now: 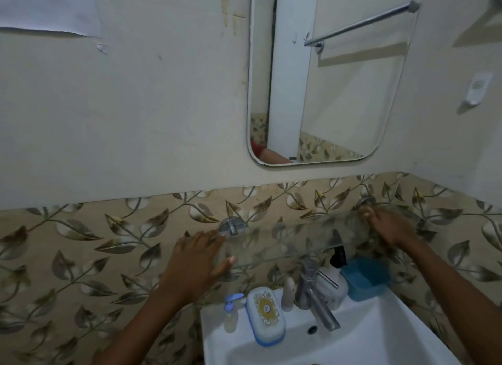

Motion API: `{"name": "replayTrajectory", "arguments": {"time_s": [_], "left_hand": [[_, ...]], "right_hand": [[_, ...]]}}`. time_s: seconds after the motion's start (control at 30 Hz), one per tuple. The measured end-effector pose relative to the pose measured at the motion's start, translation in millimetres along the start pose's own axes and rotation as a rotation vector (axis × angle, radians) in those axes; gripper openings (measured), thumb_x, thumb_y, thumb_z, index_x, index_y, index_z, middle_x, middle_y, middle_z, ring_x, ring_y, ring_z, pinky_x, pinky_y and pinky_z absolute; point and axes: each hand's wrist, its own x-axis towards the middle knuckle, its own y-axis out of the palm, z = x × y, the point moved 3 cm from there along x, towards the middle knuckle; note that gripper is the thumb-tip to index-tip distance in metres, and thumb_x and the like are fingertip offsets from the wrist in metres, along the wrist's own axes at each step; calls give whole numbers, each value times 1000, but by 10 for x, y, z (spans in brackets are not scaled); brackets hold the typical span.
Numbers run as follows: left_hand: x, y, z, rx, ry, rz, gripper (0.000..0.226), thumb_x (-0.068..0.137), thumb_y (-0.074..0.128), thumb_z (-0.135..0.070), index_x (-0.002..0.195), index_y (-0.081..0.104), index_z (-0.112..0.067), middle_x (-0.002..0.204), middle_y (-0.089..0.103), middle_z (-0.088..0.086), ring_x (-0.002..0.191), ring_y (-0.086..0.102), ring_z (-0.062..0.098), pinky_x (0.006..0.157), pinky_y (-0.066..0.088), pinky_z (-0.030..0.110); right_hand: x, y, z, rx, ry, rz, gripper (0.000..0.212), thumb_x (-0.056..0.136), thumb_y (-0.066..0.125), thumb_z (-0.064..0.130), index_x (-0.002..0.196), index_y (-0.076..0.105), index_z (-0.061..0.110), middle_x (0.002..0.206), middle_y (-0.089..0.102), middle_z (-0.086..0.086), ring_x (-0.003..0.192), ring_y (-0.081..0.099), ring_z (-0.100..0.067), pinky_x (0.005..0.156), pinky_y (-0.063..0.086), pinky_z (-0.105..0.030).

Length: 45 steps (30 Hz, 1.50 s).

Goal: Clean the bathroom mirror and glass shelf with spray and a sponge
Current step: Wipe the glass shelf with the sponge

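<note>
The glass shelf is clear and hangs on two chrome brackets against the leaf-patterned tiles, below the rounded mirror. My left hand grips the shelf's left end, fingers on top and thumb under the front edge. At the right end, by the other bracket, my right hand curls its fingers onto the glass. A white bottle with a black spray head stands under the shelf on the basin. I see no sponge.
A white basin with a chrome tap sits below. On its rim are a small pump bottle, an oval soap case and a blue dish. A white holder hangs on the right wall.
</note>
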Motion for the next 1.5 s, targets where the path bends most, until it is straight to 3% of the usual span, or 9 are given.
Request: {"name": "replayTrajectory", "arguments": {"time_s": [0.13, 0.37, 0.57, 0.73, 0.97, 1.07, 1.2, 1.4, 1.5], "left_hand": [[-13, -8, 2, 1, 9, -13, 102, 71, -13, -80, 139, 41, -26, 145, 42, -1, 133, 37, 20, 108, 27, 45], [-8, -4, 12, 0, 13, -11, 101, 69, -15, -79, 141, 35, -29, 148, 37, -4, 136, 32, 17, 112, 23, 45], [-25, -10, -9, -14, 8, 3, 107, 63, -21, -79, 144, 29, -30, 152, 29, -5, 140, 23, 15, 115, 16, 45], [-29, -7, -13, -3, 13, 10, 111, 60, -24, -79, 143, 30, -28, 151, 30, -3, 139, 25, 17, 114, 17, 44], [-19, -18, -10, -60, 6, 27, 106, 64, -15, -83, 144, 28, -28, 150, 33, -3, 138, 27, 18, 112, 20, 46], [-9, -85, 20, -342, -10, 0, 95, 72, 0, -81, 142, 34, -26, 146, 39, -3, 136, 33, 16, 112, 23, 47], [-27, -286, 127, -746, -75, -178, 65, 83, 29, -63, 123, 57, -20, 126, 59, 0, 118, 52, 15, 102, 39, 35], [-199, -567, 393, -763, -151, -333, 24, 93, 50, -19, 111, 65, -14, 115, 64, 3, 105, 56, 12, 88, 39, 24], [-285, -626, 437, -746, -149, -352, 22, 93, 52, -10, 111, 65, -13, 116, 64, 5, 110, 55, 16, 92, 39, 25]], "right_hand": [[142, -45, -110, -71, 123, -93, 49, 100, 24, 38, 117, 58, 8, 123, 58, -25, 110, 55, -39, 92, 42, -44], [437, -37, -270, -180, 383, -33, 56, 97, 27, 41, 124, 53, 0, 134, 50, -26, 119, 50, -39, 98, 40, -45], [559, -17, -292, -181, 368, -3, 59, 93, 30, 49, 116, 58, 3, 123, 56, -26, 110, 55, -38, 93, 45, -44], [277, 176, 290, -135, 447, 26, 46, 98, 35, 28, 131, 47, -2, 138, 45, -25, 124, 46, -38, 104, 36, -43], [-506, 471, 1472, -58, 117, -21, 43, 97, 34, 35, 117, 55, 3, 123, 57, -22, 111, 55, -36, 91, 42, -40], [-857, 568, 2026, -44, -11, -24, 42, 98, 33, 33, 119, 54, 3, 125, 57, -19, 115, 53, -33, 97, 39, -39], [-1216, 801, 2756, -40, -137, 75, 47, 99, 31, 33, 135, 42, 4, 144, 41, -16, 132, 39, -30, 109, 28, -40], [-1583, 1015, 3337, -2, -203, 121, 52, 101, 23, 34, 143, 30, 4, 154, 25, -13, 143, 22, -25, 117, 12, -41], [-1725, 1110, 3589, -11, -286, 182, 51, 101, 24, 30, 145, 26, 6, 156, 20, -12, 144, 18, -24, 117, 8, -41]]}}
